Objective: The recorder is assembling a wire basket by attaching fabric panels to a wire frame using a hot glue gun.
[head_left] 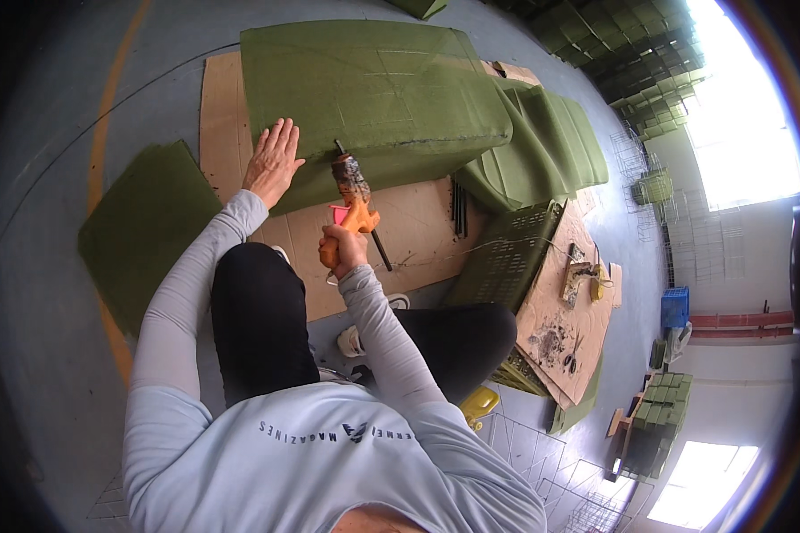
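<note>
The left hand (pixel 273 163) lies flat and open on a big olive-green fabric-covered foam cushion (pixel 373 98) resting on brown cardboard sheets (pixel 418 231). The right hand (pixel 342 249) is clenched round an orange, grime-caked glue gun (pixel 354 200), its nozzle at the cushion's front edge. The cushion looks soft, light and bulky, best gripped at its edges.

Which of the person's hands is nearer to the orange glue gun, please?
The right. The right hand grips the handle of the orange glue gun, while the left hand lies flat on the green fabric-covered block, to the gun's left.
</note>
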Demonstrator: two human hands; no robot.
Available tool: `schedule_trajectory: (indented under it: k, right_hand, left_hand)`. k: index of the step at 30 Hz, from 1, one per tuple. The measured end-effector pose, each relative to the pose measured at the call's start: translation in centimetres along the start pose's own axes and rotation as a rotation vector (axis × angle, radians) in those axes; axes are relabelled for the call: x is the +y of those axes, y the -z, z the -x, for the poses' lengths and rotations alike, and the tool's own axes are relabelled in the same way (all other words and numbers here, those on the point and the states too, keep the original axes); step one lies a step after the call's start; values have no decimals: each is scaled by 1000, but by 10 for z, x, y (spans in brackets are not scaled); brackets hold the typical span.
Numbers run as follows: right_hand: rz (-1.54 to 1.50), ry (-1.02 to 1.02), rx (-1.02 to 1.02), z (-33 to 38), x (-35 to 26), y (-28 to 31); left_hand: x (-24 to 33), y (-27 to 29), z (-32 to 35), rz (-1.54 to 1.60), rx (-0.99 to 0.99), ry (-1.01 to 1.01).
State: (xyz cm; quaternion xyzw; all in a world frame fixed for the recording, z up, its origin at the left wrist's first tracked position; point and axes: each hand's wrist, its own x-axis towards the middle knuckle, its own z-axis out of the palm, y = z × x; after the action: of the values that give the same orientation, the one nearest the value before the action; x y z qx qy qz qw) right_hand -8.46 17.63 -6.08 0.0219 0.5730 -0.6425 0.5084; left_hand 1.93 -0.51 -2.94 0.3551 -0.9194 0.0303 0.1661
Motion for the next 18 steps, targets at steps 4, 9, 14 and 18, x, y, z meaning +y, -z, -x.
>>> schedule_trajectory:
  k: [4, 9, 14, 18]
  right_hand:
    - [-97, 38, 105, -30, -27, 29]
    - [-135, 44, 205, -26, -58, 37]
    - [-36, 36, 70, -14, -22, 14]
    - [44, 1, 15, 11, 8, -14]
  left_hand:
    - [4, -3, -2, -25, -4, -32]
    - [1, 1, 2, -14, -26, -13]
    - [1, -1, -1, -14, -21, -15]
    - [0, 1, 1, 11, 11, 5]
